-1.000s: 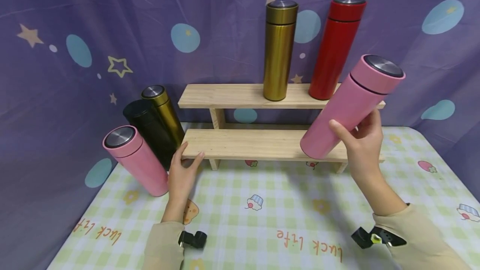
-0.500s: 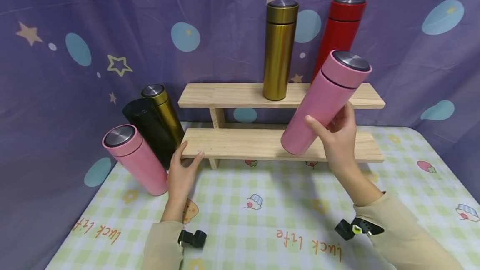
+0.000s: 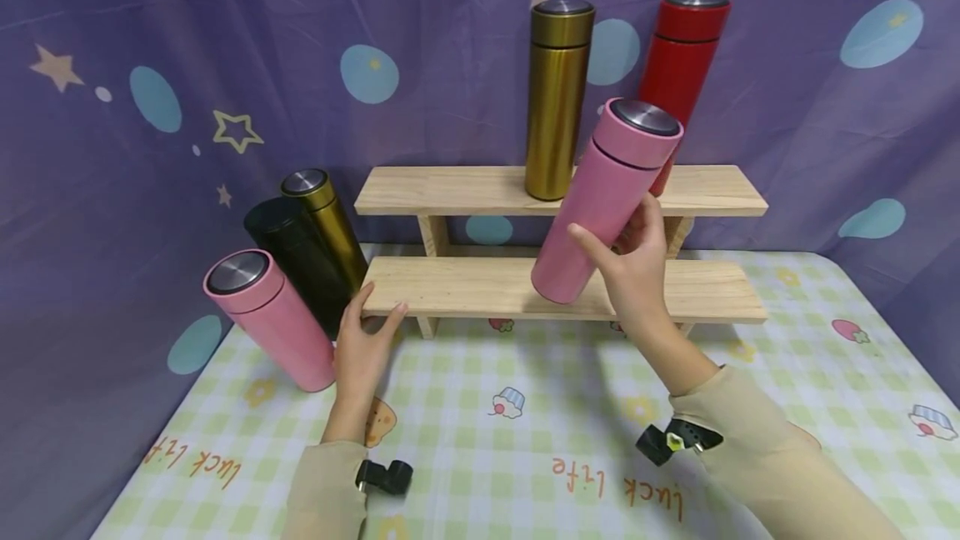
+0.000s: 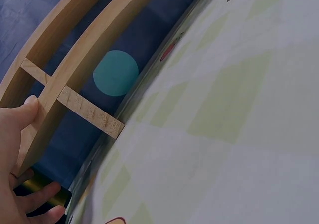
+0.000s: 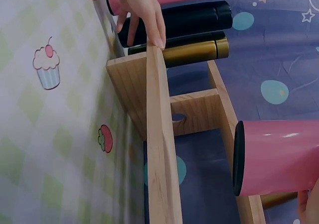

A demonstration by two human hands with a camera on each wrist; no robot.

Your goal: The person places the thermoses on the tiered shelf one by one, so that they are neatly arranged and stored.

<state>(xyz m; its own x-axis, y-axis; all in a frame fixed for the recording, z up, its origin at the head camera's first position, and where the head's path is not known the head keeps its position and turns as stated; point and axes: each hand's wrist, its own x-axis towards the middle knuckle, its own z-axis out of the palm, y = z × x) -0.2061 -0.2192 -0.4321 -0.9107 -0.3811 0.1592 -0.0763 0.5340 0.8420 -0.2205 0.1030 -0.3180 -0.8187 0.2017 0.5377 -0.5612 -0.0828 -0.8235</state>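
Observation:
My right hand [image 3: 635,269] grips a pink vacuum flask [image 3: 600,198] round its lower half, thumb in front. The flask leans to the right, overlapping the lower board in the head view. In the right wrist view its dark base [image 5: 239,158] is apart from the lower board. With thumb and fingers, my left hand [image 3: 363,352] holds the left end of the lower board of a two-tier wooden shelf [image 3: 457,286]. The left wrist view shows the thumb [image 4: 31,109] on the board. A gold flask [image 3: 558,107] and a red flask [image 3: 686,65] stand on the upper board.
Left of the shelf stand another pink flask [image 3: 273,323], a black flask [image 3: 300,257] and a second gold flask [image 3: 337,227] close together. A checkered cloth [image 3: 465,473] covers the table. Behind hangs a purple patterned curtain [image 3: 450,23].
My right hand has carried the pink flask leftward along the shelf, and it leans less than before. More of the boards' right ends shows. My left hand stays on the shelf.

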